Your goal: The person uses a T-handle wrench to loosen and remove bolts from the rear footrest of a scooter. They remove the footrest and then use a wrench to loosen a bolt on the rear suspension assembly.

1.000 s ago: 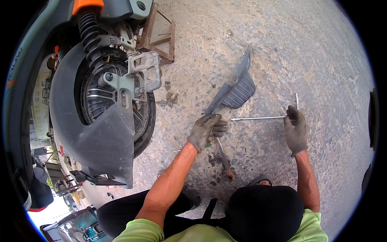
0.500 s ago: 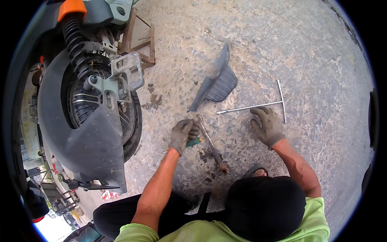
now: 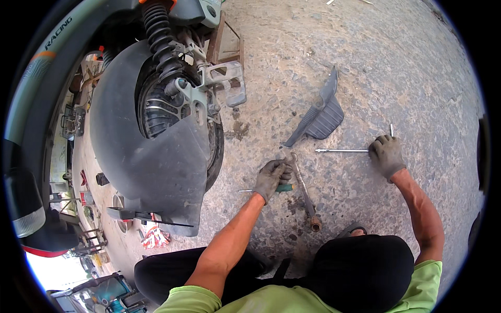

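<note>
T-handle wrench: we see it on the ground, its shaft pointing left out from under the right hand and one end of its crossbar showing just beyond the fingers.
Right hand: gloved, it covers the join of shaft and crossbar, fingers bent over it; we cannot tell how firmly they close.
Left hand: gloved, fingers curled inward; we cannot tell whether they hold anything.
Green-handled screwdriver: we find it partly hidden by the left hand.
Rusty wrench: just right of the left hand.
Grey plastic piece: beyond both hands, between them.
</note>
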A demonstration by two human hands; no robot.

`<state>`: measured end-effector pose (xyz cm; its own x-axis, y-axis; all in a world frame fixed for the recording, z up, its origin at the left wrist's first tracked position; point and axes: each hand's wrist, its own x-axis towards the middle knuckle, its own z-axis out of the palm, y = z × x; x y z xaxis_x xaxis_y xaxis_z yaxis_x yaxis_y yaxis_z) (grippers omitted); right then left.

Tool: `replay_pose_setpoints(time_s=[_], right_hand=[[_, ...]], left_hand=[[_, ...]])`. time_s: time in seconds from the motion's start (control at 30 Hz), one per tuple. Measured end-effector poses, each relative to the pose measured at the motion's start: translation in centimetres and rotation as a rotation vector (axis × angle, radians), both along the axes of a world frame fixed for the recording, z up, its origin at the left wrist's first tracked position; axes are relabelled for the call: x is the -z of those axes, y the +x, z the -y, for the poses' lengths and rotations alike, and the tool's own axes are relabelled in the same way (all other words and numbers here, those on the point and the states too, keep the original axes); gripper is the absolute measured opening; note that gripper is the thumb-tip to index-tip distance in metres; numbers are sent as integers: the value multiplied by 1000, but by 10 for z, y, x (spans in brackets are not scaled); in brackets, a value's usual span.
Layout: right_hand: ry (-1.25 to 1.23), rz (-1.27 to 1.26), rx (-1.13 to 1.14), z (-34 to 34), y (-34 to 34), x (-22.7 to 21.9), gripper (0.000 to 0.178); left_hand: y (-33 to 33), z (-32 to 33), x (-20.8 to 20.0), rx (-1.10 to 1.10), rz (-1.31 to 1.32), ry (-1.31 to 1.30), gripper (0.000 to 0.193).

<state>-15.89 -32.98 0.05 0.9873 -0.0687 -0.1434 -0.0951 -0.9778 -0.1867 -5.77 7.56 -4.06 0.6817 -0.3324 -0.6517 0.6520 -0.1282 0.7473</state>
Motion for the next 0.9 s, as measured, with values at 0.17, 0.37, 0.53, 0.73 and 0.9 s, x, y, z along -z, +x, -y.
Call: replay_pose_setpoints(time_s=[0.17,0.37,0.53,0.73,0.9], right_hand=[[158,26,23,-2,-8,2,18],[183,-112,113,-8,-1,-15,22],[235,-374,130,-21,36,-52,32],[531,-437,-108,-88,111,-134,41],[594,-474,-304,-172,165,-209,42]], left_hand=[[-1,-2,-7,41,-12,22,28],[-18,-43,-48,636,438,318,31],[-21,-131,-141,1447,247,665,49],[31,-377,-195,1416,515,1245,45],[45,-415,-209,-61,277,901,38]])
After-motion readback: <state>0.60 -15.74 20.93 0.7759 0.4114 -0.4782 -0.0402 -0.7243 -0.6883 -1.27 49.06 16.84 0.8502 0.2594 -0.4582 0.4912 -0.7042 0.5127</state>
